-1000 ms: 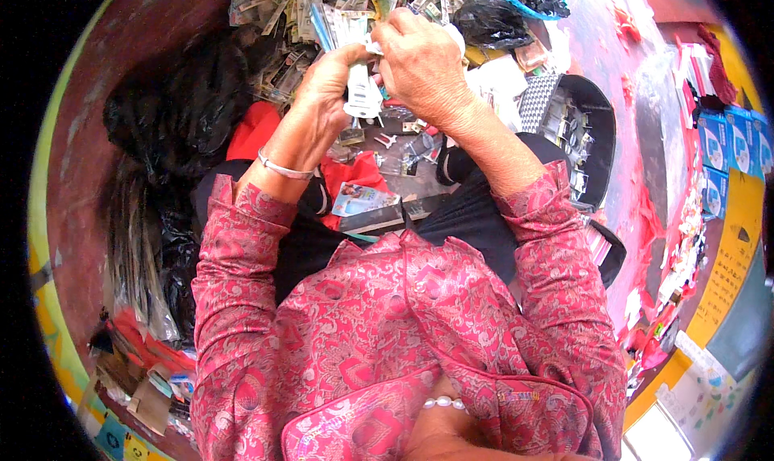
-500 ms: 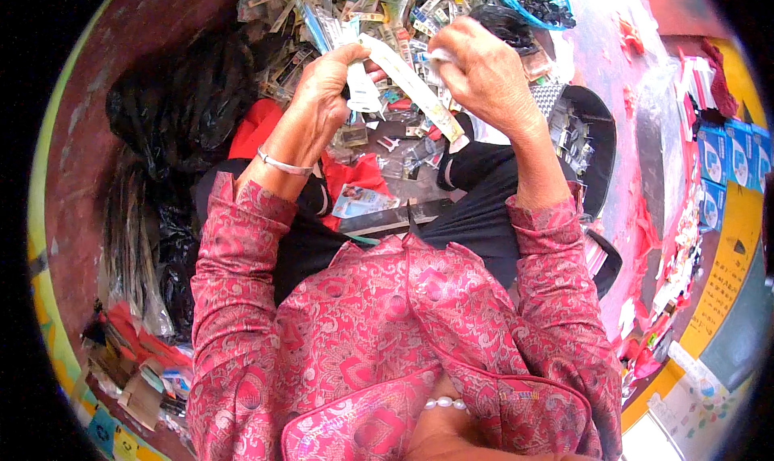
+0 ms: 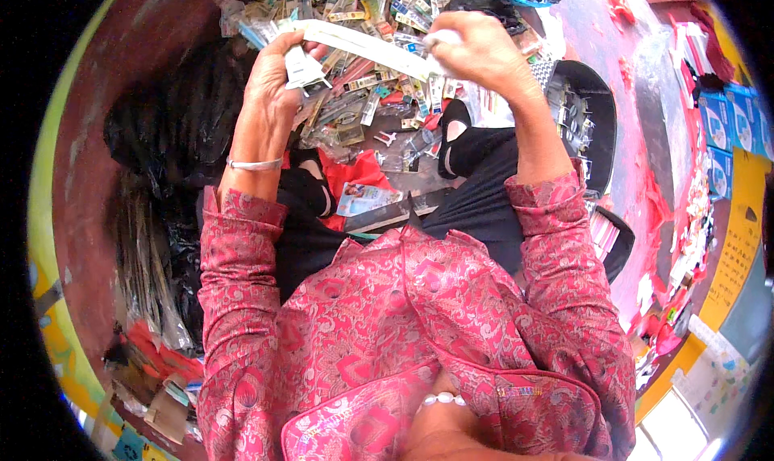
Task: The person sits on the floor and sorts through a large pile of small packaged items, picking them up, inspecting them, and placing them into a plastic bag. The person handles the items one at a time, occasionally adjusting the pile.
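Since the frame half a second ago, the left hand (image 3: 270, 82) has been shifted outward and to the left, and the pale strip (image 3: 367, 46), which slanted steeply down between the hands, has been brought nearly level. The strip is now stretched across the gap, above the pile of small packets (image 3: 343, 1), with one end at the left thumb and the other beside the right hand (image 3: 488, 56). By the left hand, the strip's end is pinched between thumb and bent fingers, and a bunch of white slips (image 3: 303, 70) is held below it, fanned downward. The right fingers are curled tightly in, and a crumpled white wad (image 3: 442, 39) is gripped by them; whether the strip's far end is also gripped there cannot be told. A silver bangle (image 3: 256, 165) is worn on the left wrist. Red plastic (image 3: 360, 171) is spread on the floor between the feet, partly covered by a printed card (image 3: 367, 199). A black plastic bag (image 3: 173, 118) is heaped to the left, and small packets are held in an open black case (image 3: 601, 98) to the right.
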{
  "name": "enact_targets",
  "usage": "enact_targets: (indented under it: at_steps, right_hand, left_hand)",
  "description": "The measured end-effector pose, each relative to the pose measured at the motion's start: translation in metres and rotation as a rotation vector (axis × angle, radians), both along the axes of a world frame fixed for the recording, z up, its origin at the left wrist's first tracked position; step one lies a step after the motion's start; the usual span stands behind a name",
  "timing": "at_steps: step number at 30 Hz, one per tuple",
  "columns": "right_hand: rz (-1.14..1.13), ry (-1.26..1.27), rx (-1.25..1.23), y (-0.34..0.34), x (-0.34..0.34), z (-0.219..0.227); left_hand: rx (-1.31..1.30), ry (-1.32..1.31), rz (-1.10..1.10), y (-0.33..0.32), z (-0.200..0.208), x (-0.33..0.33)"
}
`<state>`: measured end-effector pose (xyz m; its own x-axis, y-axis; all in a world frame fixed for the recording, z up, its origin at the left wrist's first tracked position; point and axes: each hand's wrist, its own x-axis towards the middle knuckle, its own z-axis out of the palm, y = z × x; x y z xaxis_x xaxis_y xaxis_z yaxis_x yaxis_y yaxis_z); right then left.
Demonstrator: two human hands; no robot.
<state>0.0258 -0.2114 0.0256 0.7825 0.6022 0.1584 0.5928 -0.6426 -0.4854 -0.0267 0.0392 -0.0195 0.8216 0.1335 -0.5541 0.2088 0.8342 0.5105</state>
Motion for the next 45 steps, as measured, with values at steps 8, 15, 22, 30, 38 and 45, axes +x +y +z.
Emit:
enact_targets:
  at_steps: [8,15,22,30,38,45]
  right_hand:
    - [-0.113,0.895,0.73,-0.021,0.012,0.014]
    - [0.108,0.271,0.214,0.025,-0.005,0.003]
    - [-0.044,0.287,-0.137,0.023,-0.015,0.013]
    - [0.044,0.568,-0.039,-0.002,-0.003,0.01]
    - [0.013,0.745,0.259,-0.003,-0.009,0.018]
    - [-0.371,-0.258,0.03,0.004,-0.005,0.004]
  left_hand:
    - [0.106,-0.027,0.055,-0.004,-0.003,0.008]
    - [0.08,-0.072,0.032,-0.027,0.005,0.003]
    - [0.124,-0.019,0.005,-0.028,0.013,-0.002]
    - [0.07,-0.036,0.016,-0.004,0.002,0.005]
    - [0.271,-0.172,0.043,-0.01,0.01,0.006]
    - [0.266,-0.17,-0.05,-0.027,0.003,0.008]
